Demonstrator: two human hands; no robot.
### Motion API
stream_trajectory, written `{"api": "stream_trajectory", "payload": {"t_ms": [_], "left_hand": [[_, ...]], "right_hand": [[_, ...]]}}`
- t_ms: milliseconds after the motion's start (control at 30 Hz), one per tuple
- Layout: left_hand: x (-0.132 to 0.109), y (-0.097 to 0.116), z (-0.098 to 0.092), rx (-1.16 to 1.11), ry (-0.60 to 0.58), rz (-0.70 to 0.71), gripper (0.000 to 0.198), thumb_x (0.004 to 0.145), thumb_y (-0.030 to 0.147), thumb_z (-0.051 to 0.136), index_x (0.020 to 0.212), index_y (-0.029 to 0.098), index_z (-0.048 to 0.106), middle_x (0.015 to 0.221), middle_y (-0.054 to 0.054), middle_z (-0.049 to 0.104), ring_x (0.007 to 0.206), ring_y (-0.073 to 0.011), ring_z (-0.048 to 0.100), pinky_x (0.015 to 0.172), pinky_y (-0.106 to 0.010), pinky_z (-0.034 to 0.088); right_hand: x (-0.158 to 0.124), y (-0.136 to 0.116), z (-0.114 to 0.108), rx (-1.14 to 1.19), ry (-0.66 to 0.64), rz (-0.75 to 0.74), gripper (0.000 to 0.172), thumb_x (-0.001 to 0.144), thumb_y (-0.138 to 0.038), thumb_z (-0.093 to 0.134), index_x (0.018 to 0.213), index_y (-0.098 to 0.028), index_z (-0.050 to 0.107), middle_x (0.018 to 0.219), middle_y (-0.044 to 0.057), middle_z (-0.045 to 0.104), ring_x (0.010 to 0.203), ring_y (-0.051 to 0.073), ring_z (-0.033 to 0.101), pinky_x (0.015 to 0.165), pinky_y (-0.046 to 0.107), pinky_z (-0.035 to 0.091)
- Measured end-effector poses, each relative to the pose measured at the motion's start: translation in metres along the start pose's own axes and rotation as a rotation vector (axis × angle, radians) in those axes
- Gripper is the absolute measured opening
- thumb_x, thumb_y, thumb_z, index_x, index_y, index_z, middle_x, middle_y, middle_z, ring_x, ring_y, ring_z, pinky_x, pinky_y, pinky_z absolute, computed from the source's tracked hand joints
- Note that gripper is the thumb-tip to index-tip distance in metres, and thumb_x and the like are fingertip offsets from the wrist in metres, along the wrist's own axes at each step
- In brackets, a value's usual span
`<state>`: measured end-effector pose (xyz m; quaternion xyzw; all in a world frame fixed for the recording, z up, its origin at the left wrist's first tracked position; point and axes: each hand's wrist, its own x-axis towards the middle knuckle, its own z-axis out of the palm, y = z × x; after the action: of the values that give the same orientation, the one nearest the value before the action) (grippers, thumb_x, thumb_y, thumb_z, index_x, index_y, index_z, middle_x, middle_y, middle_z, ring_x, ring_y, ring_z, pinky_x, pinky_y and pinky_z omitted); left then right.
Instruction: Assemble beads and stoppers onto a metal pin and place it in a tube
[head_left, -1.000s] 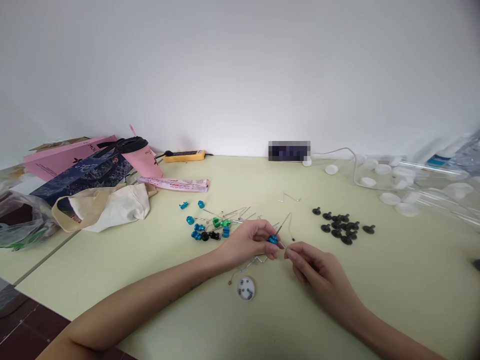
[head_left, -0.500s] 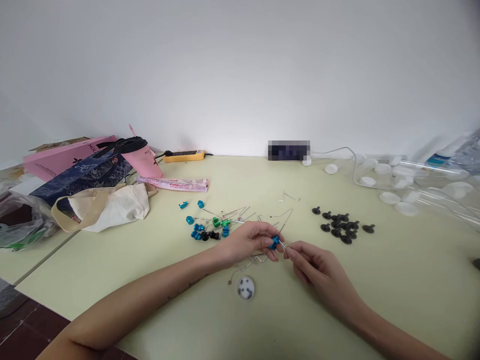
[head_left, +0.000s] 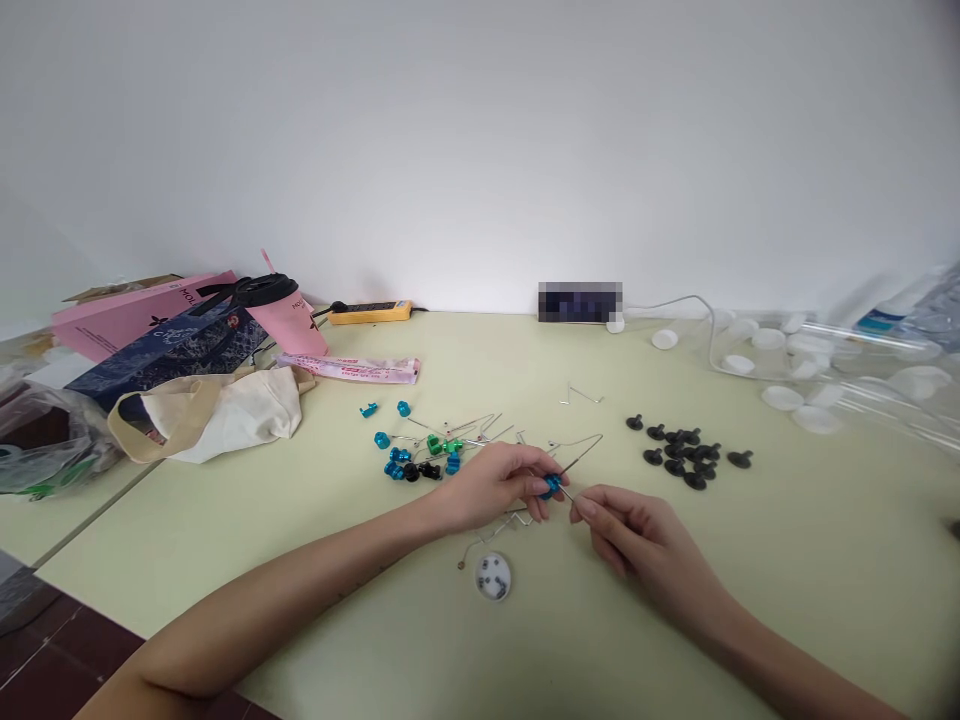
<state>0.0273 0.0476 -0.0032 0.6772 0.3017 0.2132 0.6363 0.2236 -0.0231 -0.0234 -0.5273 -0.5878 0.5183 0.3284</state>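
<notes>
Above the middle of the table, my left hand [head_left: 504, 482] pinches a small shiny blue fitting [head_left: 552, 486] between thumb and fingers. A thin bent metal wire [head_left: 585, 455] sticks up and to the right from the fitting. My right hand [head_left: 637, 530] is closed on a thin metal rod [head_left: 567, 494] whose far end meets the fitting; its near end is hidden in my fingers. Below my left hand stands a round white cap [head_left: 493, 578] with several tiny metal pieces in it. More bent wires [head_left: 491, 535] lie under and behind my left hand.
Loose blue [head_left: 382, 440], green [head_left: 435, 445] and black fittings [head_left: 429, 471] lie to the left. Several black suction cups [head_left: 679, 455] sit at the right, with clear tubes [head_left: 862, 385] behind. A pink cup [head_left: 289, 318], a cloth bag [head_left: 225, 410] and a yellow power strip [head_left: 370, 312] stand further back.
The bent wire at the blue fitting has swung rightward and lower, and the fitting has turned slightly. Both hands keep their grip and almost the same place.
</notes>
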Motion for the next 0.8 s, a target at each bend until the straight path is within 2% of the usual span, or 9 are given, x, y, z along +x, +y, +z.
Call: {"api": "stream_trajectory", "payload": {"t_ms": [133, 233, 433, 533, 600, 700, 733, 767, 800], "left_hand": [[-0.002, 0.006, -0.001, 0.037, -0.008, 0.012, 0.016, 0.086, 0.021, 0.054, 0.096, 0.014, 0.065, 0.076, -0.003, 0.064, 0.064, -0.0114, 0.061, 0.067, -0.026, 0.049], [-0.003, 0.006, -0.002, 0.052, -0.028, 0.003, 0.018, 0.086, 0.027, 0.058, 0.095, 0.014, 0.065, 0.070, -0.002, 0.064, 0.065, -0.0127, 0.062, 0.068, -0.026, 0.050], [-0.005, -0.006, -0.002, -0.009, -0.054, -0.156, 0.030, 0.078, 0.043, 0.067, 0.084, 0.014, 0.065, 0.083, -0.005, 0.068, 0.056, -0.0130, 0.065, 0.060, -0.027, 0.052], [-0.007, -0.005, -0.001, -0.022, -0.107, -0.199, 0.033, 0.077, 0.046, 0.067, 0.081, 0.013, 0.066, 0.081, -0.005, 0.069, 0.051, -0.0098, 0.062, 0.059, -0.025, 0.051], [-0.009, 0.001, -0.002, -0.054, -0.147, -0.222, 0.035, 0.078, 0.048, 0.066, 0.079, 0.013, 0.066, 0.076, -0.005, 0.068, 0.048, -0.0085, 0.059, 0.054, -0.022, 0.049], [-0.012, 0.011, -0.003, -0.100, -0.221, -0.246, 0.035, 0.080, 0.047, 0.063, 0.077, 0.012, 0.066, 0.070, -0.004, 0.066, 0.046, -0.0077, 0.055, 0.047, -0.020, 0.045], [-0.012, 0.014, -0.002, -0.097, -0.234, -0.239, 0.034, 0.081, 0.046, 0.063, 0.077, 0.012, 0.065, 0.071, -0.004, 0.065, 0.047, -0.0076, 0.054, 0.047, -0.019, 0.044], [-0.013, 0.016, -0.001, -0.074, -0.240, -0.221, 0.032, 0.083, 0.044, 0.061, 0.077, 0.013, 0.065, 0.072, -0.004, 0.065, 0.048, -0.0076, 0.054, 0.047, -0.019, 0.045], [-0.013, 0.018, 0.001, -0.024, -0.225, -0.187, 0.031, 0.085, 0.043, 0.058, 0.077, 0.013, 0.064, 0.073, -0.004, 0.064, 0.049, -0.0079, 0.054, 0.048, -0.020, 0.045]], "right_hand": [[0.001, -0.002, -0.002, 0.060, -0.032, 0.034, 0.041, 0.092, -0.053, 0.045, 0.071, -0.019, 0.055, 0.043, -0.008, 0.035, 0.044, 0.010, 0.024, 0.047, 0.023, 0.021], [0.000, -0.004, 0.000, 0.058, -0.063, 0.043, 0.040, 0.091, -0.053, 0.045, 0.073, -0.019, 0.055, 0.044, -0.008, 0.036, 0.044, 0.009, 0.023, 0.046, 0.023, 0.020], [-0.004, -0.001, 0.011, -0.234, 0.035, -0.078, 0.039, 0.094, -0.044, 0.043, 0.067, -0.019, 0.058, 0.049, -0.006, 0.036, 0.047, 0.011, 0.032, 0.046, 0.024, 0.025], [-0.006, 0.004, 0.011, -0.478, 0.073, -0.240, 0.032, 0.096, -0.034, 0.042, 0.075, -0.021, 0.063, 0.054, -0.003, 0.052, 0.049, 0.012, 0.043, 0.047, 0.024, 0.030], [-0.010, 0.007, 0.007, -0.708, 0.096, -0.486, 0.027, 0.097, -0.023, 0.041, 0.087, -0.021, 0.066, 0.062, 0.000, 0.062, 0.053, 0.014, 0.051, 0.051, 0.027, 0.035], [-0.018, 0.008, 0.000, -1.038, 0.170, -0.904, 0.027, 0.092, -0.011, 0.043, 0.103, -0.019, 0.066, 0.067, 0.005, 0.066, 0.058, 0.019, 0.054, 0.058, 0.033, 0.036], [-0.020, 0.006, -0.001, -1.079, 0.178, -0.972, 0.027, 0.091, -0.010, 0.045, 0.107, -0.019, 0.065, 0.067, 0.006, 0.066, 0.059, 0.019, 0.054, 0.058, 0.034, 0.036], [-0.021, 0.004, -0.003, -1.064, 0.178, -0.975, 0.026, 0.091, -0.013, 0.048, 0.111, -0.019, 0.064, 0.068, 0.006, 0.066, 0.060, 0.019, 0.054, 0.059, 0.034, 0.036], [-0.021, 0.002, -0.003, -0.986, 0.166, -0.914, 0.025, 0.092, -0.019, 0.049, 0.114, -0.020, 0.062, 0.069, 0.005, 0.066, 0.061, 0.019, 0.054, 0.059, 0.034, 0.036]]}}
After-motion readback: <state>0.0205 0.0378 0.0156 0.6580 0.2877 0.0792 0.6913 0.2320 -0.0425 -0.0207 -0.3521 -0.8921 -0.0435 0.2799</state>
